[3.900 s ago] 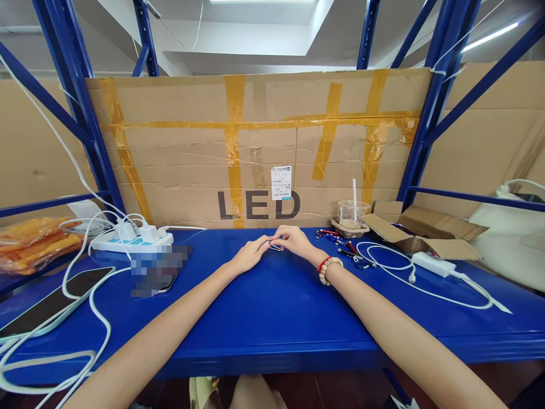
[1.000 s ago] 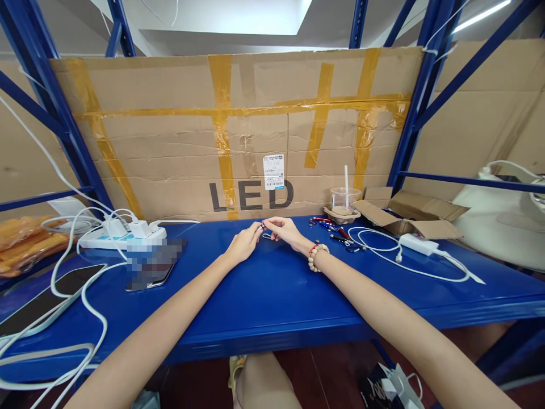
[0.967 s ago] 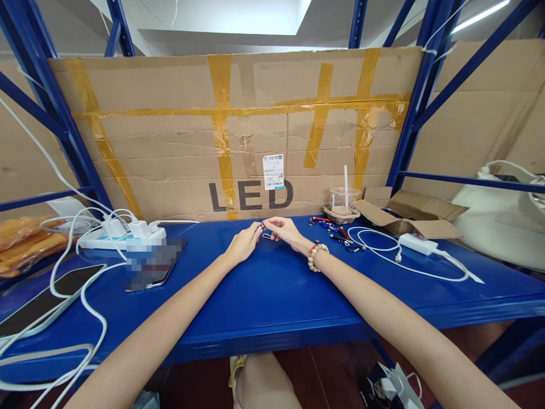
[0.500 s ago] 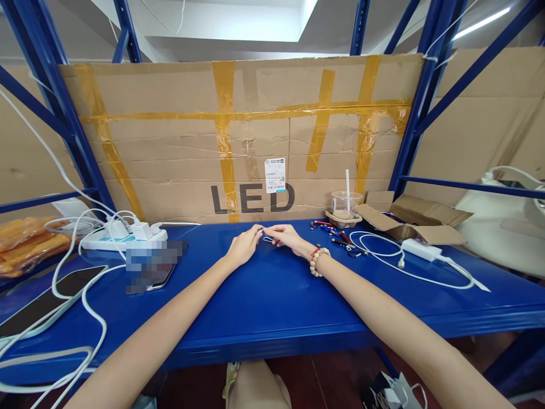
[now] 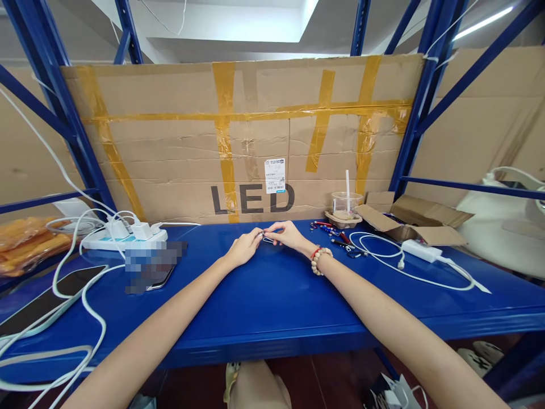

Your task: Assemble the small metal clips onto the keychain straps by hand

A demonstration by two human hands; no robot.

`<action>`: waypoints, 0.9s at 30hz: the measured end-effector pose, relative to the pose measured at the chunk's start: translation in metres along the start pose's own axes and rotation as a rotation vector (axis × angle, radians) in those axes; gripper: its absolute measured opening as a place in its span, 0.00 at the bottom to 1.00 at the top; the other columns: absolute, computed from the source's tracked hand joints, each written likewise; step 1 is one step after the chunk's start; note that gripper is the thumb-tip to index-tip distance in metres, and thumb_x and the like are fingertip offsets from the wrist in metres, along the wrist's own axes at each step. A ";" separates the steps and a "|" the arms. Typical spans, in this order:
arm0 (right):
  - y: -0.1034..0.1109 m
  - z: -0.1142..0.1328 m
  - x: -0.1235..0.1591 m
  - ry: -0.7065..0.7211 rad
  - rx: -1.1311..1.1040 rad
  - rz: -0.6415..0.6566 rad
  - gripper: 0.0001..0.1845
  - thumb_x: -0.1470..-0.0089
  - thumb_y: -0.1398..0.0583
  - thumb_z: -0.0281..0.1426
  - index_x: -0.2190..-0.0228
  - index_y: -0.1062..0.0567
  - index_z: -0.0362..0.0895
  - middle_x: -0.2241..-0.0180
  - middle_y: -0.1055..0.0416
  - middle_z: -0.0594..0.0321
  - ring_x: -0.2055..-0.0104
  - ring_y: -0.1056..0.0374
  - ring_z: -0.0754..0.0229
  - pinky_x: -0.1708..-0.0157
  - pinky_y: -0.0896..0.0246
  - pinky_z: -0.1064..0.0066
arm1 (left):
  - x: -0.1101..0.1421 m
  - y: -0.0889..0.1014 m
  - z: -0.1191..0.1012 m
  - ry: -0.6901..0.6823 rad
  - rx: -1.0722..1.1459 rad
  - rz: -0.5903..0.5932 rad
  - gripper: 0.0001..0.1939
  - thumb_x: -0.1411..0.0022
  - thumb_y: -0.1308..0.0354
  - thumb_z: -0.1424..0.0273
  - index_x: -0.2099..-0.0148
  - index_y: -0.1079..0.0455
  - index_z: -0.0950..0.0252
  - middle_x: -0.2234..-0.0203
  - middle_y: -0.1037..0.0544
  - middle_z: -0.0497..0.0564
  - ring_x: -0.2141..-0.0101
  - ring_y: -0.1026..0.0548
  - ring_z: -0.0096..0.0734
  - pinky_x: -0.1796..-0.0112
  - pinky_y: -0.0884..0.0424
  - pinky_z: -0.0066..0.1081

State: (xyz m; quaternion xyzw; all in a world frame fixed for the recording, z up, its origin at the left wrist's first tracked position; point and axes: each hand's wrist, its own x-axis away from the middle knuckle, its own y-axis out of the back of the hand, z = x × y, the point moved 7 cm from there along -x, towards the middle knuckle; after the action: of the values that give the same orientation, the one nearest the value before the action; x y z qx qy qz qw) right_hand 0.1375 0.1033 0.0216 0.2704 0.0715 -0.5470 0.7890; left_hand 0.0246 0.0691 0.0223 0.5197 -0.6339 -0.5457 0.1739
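Both my hands meet over the middle of the blue shelf (image 5: 272, 307), near the cardboard back wall. My left hand (image 5: 243, 248) and my right hand (image 5: 288, 235) pinch the two ends of a small metal clip-like item (image 5: 267, 238) between their fingertips. The item is tiny and its exact form is hard to make out. A bead bracelet (image 5: 320, 260) with a red cord circles my right wrist. A scatter of similar small red and dark items (image 5: 336, 236) lies on the shelf to the right of my right hand.
A plastic cup with a straw (image 5: 346, 205) and an open cardboard box (image 5: 415, 223) stand at the back right, beside a white charger and cable (image 5: 419, 250). On the left lie a power strip (image 5: 123, 237), two phones (image 5: 46, 300) and white cables. Orange packets (image 5: 29, 241) sit far left.
My hands have stayed together on the small metal item, with only slight finger shifts. The camera view has tilted a little.
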 end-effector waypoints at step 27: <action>0.001 0.013 0.005 0.013 0.112 0.085 0.17 0.65 0.38 0.40 0.78 0.27 0.37 0.84 0.33 0.62 0.81 0.37 0.66 0.86 0.46 0.79 | 0.009 0.002 -0.014 -0.097 -0.104 0.010 0.09 0.38 0.64 0.65 0.58 0.47 0.60 0.68 0.27 0.48 0.68 0.28 0.33 0.69 0.37 0.28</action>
State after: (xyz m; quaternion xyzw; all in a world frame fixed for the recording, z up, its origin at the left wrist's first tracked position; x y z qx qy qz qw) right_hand 0.1378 0.0925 0.0305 0.3204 0.0346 -0.5142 0.7949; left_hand 0.0311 0.0535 0.0259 0.4796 -0.6149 -0.6017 0.1726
